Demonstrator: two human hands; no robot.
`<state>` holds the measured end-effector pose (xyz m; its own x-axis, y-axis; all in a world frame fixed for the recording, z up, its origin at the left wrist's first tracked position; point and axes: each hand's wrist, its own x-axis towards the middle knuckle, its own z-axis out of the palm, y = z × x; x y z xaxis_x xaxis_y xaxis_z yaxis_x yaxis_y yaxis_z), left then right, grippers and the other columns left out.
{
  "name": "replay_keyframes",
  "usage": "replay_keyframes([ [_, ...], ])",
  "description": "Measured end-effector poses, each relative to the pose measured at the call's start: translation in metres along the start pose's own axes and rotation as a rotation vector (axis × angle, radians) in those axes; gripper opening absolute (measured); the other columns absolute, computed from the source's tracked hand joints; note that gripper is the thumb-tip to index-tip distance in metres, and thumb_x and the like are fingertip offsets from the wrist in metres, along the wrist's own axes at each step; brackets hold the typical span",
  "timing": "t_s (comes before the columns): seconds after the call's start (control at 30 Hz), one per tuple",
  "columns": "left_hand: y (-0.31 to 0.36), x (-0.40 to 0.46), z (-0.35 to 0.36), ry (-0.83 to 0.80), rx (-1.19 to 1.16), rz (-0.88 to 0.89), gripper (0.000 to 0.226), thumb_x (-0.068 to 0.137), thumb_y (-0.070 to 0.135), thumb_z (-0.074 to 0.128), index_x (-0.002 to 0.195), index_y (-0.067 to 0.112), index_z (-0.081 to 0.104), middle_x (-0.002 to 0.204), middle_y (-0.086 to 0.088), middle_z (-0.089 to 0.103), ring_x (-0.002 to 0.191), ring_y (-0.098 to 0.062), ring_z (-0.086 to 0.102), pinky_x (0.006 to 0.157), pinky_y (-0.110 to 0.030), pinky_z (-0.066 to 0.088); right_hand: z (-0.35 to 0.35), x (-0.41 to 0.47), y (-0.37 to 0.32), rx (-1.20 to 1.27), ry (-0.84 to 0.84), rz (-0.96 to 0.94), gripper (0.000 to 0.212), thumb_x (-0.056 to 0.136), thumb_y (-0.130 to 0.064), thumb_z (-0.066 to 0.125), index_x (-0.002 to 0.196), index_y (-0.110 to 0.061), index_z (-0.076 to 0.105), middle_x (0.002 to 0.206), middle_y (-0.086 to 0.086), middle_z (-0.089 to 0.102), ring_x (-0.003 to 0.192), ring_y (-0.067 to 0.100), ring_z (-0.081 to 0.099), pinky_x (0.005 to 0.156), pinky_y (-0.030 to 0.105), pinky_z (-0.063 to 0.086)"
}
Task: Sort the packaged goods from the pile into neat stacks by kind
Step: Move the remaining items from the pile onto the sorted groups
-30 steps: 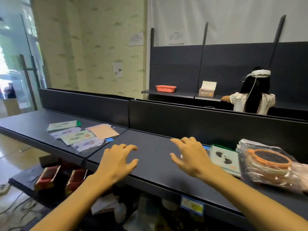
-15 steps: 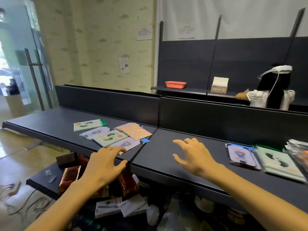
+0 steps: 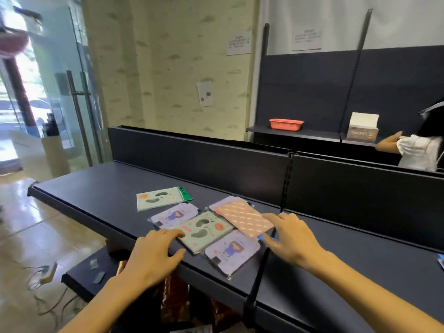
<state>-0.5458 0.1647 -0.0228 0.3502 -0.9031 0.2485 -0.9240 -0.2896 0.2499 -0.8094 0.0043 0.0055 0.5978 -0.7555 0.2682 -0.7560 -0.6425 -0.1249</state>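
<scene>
Now we have turned left to the pile: our left hand (image 3: 153,254), fingers relaxed, touches a green packet (image 3: 204,230); our right hand (image 3: 292,236), released, reaches the pink packet (image 3: 245,216).

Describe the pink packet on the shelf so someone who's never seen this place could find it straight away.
Start at the long dark grey metal shelf in front of the person. A loose cluster of flat packets lies near its front edge. The flat pink packet with the pale diagonal dash pattern is at the cluster's right end, under the right hand fingertips; its neighbours are mint green or lilac.
</scene>
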Motion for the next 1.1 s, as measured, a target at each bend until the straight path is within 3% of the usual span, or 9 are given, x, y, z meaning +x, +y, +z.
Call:
replay_keyframes([
  [0.13,-0.032,0.031,0.006,-0.022,0.0,0.002,0.05,0.078,0.057,0.04,0.123,0.04,0.05,0.125,0.011,0.059,0.117,-0.015,0.051,0.097,-0.037,0.044,0.014,0.035,-0.018,-0.032,-0.046,-0.014,0.053,0.091,-0.047,0.044,0.142,-0.033,0.035,0.12,0.002,0.055,0.111,0.027,0.047,0.09,0.035,0.041],
  [0.5,-0.13,0.107,0.005,-0.011,-0.067,0.09,0.05,0.077,0.055,0.04,0.122,0.038,0.054,0.124,0.011,0.061,0.116,-0.016,0.052,0.096,-0.037,0.043,0.048,0.095,-0.092,-0.013,0.005,0.05,0.046,0.088,-0.045,0.044,0.133,-0.035,0.043,0.124,-0.003,0.057,0.112,0.025,0.048,0.091,0.035,0.04],
  [0.6,-0.155,0.126,0.005,-0.019,-0.1,0.14,0.042,0.082,0.051,0.048,0.122,0.038,0.055,0.127,0.011,0.06,0.118,-0.017,0.051,0.097,-0.038,0.041,0.065,0.102,-0.111,-0.024,0.016,0.107,0.061,0.077,-0.055,0.029,0.13,-0.033,0.048,0.123,-0.002,0.059,0.115,0.024,0.049,0.094,0.034,0.041],
  [0.73,-0.192,0.152,-0.004,-0.073,-0.125,0.218,0.049,0.075,0.053,0.038,0.119,0.04,0.055,0.129,0.015,0.057,0.117,-0.016,0.051,0.096,-0.036,0.041,0.077,0.108,-0.148,-0.028,-0.005,0.238,0.074,0.069,-0.06,0.018,0.133,-0.034,0.045,0.119,-0.001,0.06,0.115,0.025,0.049,0.095,0.036,0.04],
  [0.93,-0.227,0.191,-0.005,-0.06,-0.117,0.31,0.076,0.061,0.069,0.015,0.117,0.041,0.057,0.126,0.014,0.058,0.113,-0.014,0.053,0.092,-0.033,0.039,0.091,0.107,-0.21,0.005,0.0,0.409,0.058,0.087,-0.059,0.04,0.14,-0.035,0.038,0.137,-0.005,0.05,0.127,0.02,0.041,0.104,0.033,0.033],
  [1.1,-0.238,0.21,0.008,-0.088,-0.119,0.328,0.085,0.059,0.08,0.014,0.122,0.041,0.056,0.127,0.013,0.054,0.115,-0.014,0.049,0.094,-0.035,0.036,0.099,0.111,-0.246,-0.066,-0.019,0.49,0.062,0.083,-0.071,0.038,0.137,-0.039,0.039,0.129,-0.01,0.049,0.119,0.017,0.039,0.096,0.032,0.03],
])
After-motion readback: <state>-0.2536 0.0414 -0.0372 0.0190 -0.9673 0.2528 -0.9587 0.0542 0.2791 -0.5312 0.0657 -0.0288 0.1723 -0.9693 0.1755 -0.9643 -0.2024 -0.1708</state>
